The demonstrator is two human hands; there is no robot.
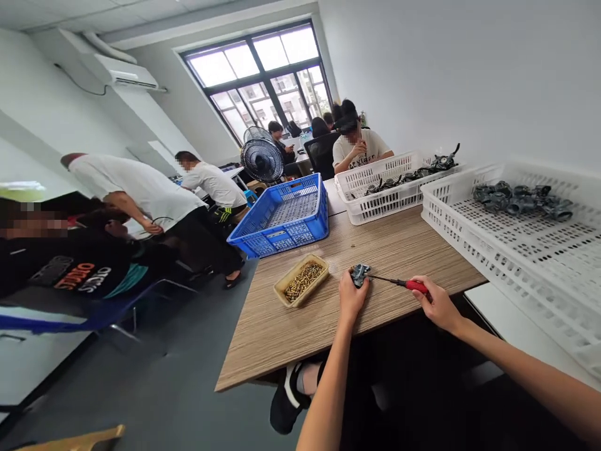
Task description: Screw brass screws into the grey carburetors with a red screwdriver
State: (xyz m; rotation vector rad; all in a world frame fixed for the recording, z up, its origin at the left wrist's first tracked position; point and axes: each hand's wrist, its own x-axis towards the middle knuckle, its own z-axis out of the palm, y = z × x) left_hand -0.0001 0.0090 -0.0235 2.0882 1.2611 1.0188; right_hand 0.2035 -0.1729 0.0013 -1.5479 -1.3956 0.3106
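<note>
My left hand (352, 295) is closed around a small dark metal part (360, 273) held on the wooden table (291, 326). My right hand (434, 302) grips the red handle of a screwdriver (399, 282), whose thin shaft points left with its tip at the metal part. A small tan tray of brass screws (301, 280) lies just left of my left hand.
A blue basket (286, 216) stands at the table's far left. Two white baskets (387, 185) (526, 244) hold dark metal parts at the back and on the right. Several people sit or bend over at the left and back. A fan (261, 160) stands behind.
</note>
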